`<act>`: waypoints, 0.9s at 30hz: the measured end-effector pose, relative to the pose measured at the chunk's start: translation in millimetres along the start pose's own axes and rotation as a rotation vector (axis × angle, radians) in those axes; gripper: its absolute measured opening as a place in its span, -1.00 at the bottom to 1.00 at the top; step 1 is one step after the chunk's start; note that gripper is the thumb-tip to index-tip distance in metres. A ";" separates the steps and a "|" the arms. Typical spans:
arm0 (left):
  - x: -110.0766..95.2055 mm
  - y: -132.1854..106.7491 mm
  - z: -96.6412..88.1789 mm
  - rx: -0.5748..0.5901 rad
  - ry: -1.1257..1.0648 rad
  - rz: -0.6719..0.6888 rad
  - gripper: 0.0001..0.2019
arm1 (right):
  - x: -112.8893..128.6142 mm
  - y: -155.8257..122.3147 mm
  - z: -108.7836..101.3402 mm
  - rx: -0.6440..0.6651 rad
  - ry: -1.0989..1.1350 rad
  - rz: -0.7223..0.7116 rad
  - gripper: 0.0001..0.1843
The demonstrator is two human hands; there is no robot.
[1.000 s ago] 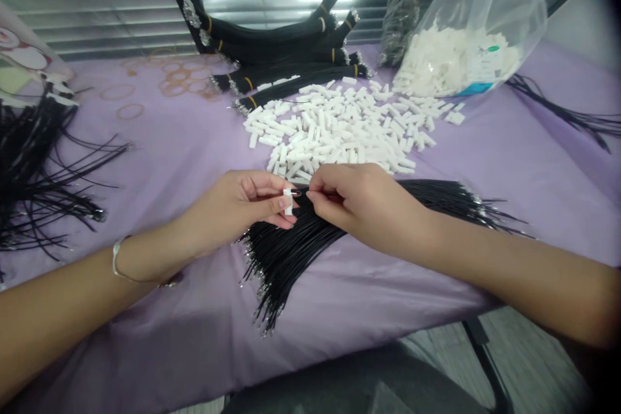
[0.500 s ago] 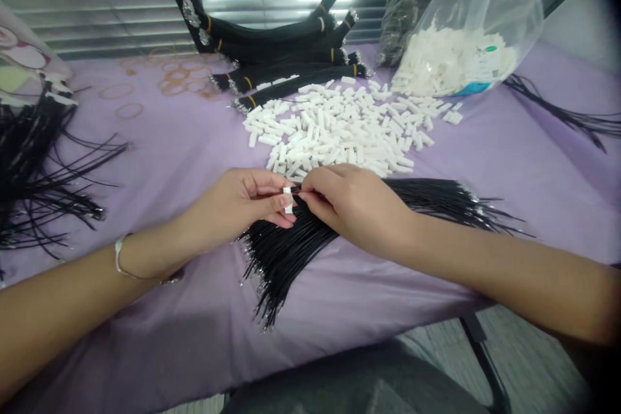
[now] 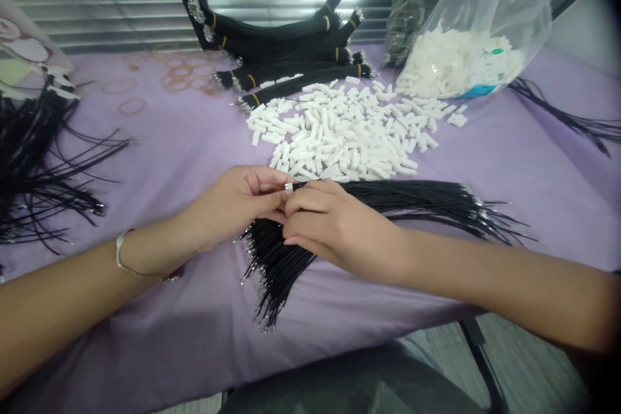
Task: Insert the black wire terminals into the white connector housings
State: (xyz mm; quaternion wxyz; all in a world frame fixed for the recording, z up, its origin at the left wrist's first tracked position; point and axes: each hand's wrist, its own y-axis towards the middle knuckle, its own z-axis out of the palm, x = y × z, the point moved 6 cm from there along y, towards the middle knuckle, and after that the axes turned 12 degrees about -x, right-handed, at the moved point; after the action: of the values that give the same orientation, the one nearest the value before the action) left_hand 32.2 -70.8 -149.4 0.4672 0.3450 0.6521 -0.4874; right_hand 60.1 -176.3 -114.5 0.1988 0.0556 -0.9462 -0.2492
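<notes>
Small white rectangular plastic block [image 3: 289,187], mostly covered

At far left lies a tangled bundle of thin black wires [image 3: 29,162]. The left hand [image 3: 242,197] pinches the block between thumb and fingers, above a fanned layer of loose black wires [image 3: 276,272] with silvery metal tips; only the block's squared upper end shows. The right hand [image 3: 334,223] overlaps those fingertips, its fingers bent and close together; whether they grip a wire, I cannot tell.
</notes>
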 end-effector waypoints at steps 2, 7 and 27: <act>-0.5 0.4 -1.1 -0.013 0.001 0.014 -0.87 | 0.8 0.2 -1.0 0.001 0.012 0.024 -0.75; -2.0 -0.3 -0.1 -0.002 0.026 0.017 -0.83 | 0.0 0.8 -2.2 -0.014 -0.004 0.106 -0.76; -1.5 -1.3 0.8 -0.012 -0.086 -0.062 -0.86 | -20.5 -1.1 -34.6 -0.279 0.177 0.335 -0.91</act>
State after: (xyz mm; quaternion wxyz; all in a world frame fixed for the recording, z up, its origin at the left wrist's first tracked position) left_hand 31.7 -71.9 -147.6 0.4814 0.3005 0.6446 -0.5123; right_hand 92.8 -188.6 -94.6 0.3254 -0.1084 -0.8775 -0.3353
